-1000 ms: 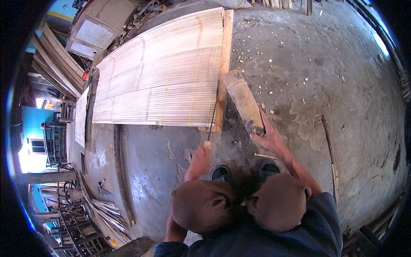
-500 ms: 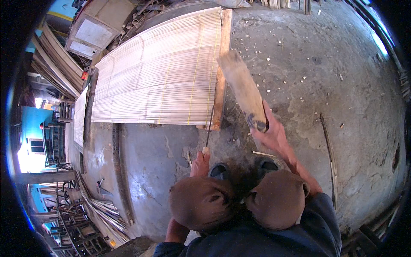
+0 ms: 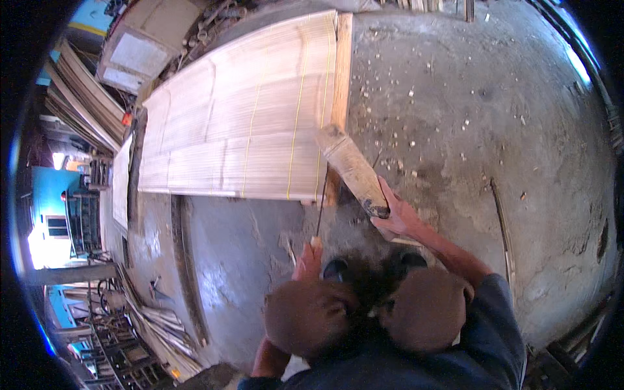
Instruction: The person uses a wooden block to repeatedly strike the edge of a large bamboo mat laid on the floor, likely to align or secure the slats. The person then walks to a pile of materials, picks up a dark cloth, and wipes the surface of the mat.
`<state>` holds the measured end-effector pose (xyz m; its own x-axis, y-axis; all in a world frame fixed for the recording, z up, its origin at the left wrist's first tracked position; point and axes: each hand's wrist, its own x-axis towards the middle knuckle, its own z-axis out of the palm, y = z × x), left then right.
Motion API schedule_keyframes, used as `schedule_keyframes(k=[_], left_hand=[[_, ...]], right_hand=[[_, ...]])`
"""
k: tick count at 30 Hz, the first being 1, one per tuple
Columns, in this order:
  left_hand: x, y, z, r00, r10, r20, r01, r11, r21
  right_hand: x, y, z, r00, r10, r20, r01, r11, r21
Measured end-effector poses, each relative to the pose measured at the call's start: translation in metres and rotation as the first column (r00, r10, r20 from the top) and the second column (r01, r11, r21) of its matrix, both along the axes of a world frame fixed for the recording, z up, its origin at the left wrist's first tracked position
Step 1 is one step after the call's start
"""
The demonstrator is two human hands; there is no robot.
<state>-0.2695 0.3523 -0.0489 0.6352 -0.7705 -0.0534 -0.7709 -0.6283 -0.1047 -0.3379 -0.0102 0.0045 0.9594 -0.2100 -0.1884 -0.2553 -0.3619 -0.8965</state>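
Observation:
A large mat of pale slats [image 3: 214, 123], bound with yellow threads, lies ahead of me with its right edge along a wooden beam [image 3: 342, 62]. My left hand [image 3: 308, 261] is closed round the wooden handle of a long, thin knife [image 3: 320, 214]. Its dark blade points away from me, at the near right corner of the mat. In my right hand [image 3: 400, 218] is a thick bamboo club [image 3: 356, 170], gripped by its near end. The club's far end is over the mat's right edge, by the blade; whether they touch I cannot tell.
Small pale offcuts [image 3: 414, 173] are scattered over the concrete floor at the right, where a long thin stick [image 3: 500, 221] also lies. Bundled strips [image 3: 162, 331] lie at the lower left, beside a long dark bar [image 3: 188, 273]. A cabinet [image 3: 140, 49] stands at the far left.
My right hand has brought the bamboo club down and to the left, to the mat's edge near the blade. The view has shifted slightly; my left hand keeps its hold on the knife.

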Motion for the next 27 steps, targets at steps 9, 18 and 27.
schedule_keyframes(k=[9,18,27], left_hand=[[0.01,-0.065,0.11,0.766,0.251,-0.592,-0.263,0.962,0.067],[-0.027,-0.052,0.054,0.584,0.577,-0.571,-0.677,0.735,0.051],[-0.044,-0.04,0.104,0.846,0.228,-0.481,-0.362,0.909,-0.207]], right_hand=[[-0.046,-0.024,-0.009,0.998,-0.055,0.037,0.055,0.998,-0.003],[-0.033,0.012,-0.015,0.972,-0.126,0.198,0.099,0.985,0.138],[-0.027,-0.003,0.08,0.974,-0.218,-0.066,0.222,0.973,0.062]])
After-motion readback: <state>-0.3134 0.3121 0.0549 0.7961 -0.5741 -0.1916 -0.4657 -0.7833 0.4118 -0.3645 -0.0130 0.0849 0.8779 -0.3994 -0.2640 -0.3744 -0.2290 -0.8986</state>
